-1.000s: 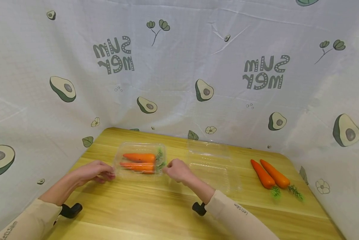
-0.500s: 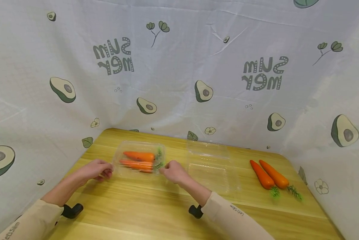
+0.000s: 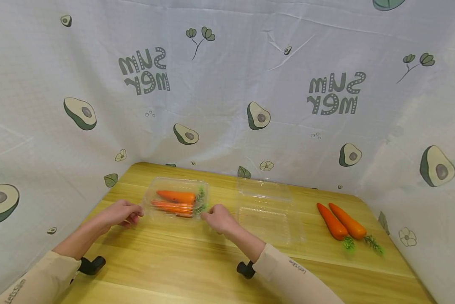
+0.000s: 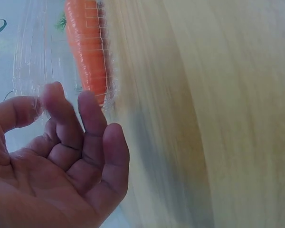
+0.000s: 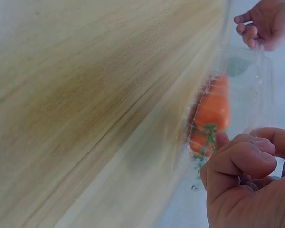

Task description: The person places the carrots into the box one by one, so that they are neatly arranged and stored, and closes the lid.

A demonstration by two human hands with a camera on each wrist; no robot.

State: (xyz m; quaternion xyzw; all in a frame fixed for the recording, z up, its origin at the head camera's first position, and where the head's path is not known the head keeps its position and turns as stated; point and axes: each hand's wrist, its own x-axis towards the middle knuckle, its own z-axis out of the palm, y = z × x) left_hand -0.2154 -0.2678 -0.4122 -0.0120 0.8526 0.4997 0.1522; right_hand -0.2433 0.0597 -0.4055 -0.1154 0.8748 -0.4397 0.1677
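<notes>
A transparent plastic box (image 3: 182, 180) with two orange carrots (image 3: 176, 196) inside is on the left part of the table. My left hand (image 3: 121, 212) pinches its left edge; in the left wrist view, thumb and index finger of that hand (image 4: 61, 156) meet on the thin plastic, the other fingers bent and holding nothing. At the front right corner, my right hand (image 3: 220, 217) pinches the rim between thumb and curled index finger. The right wrist view has this hand (image 5: 249, 175) beside the box's carrots (image 5: 213, 109) and their green tops.
A second transparent box (image 3: 269, 223), its hinged lid (image 3: 263, 188) laid back, stands right of the first. Two loose carrots (image 3: 347, 223) with green tops lie at the table's right. A white printed curtain (image 3: 227, 84) surrounds the wooden table (image 3: 166, 261).
Both hands have shifted the carrot box slightly backward and to the left, keeping their hold on its edges. The second box and the loose carrots stay where they were.
</notes>
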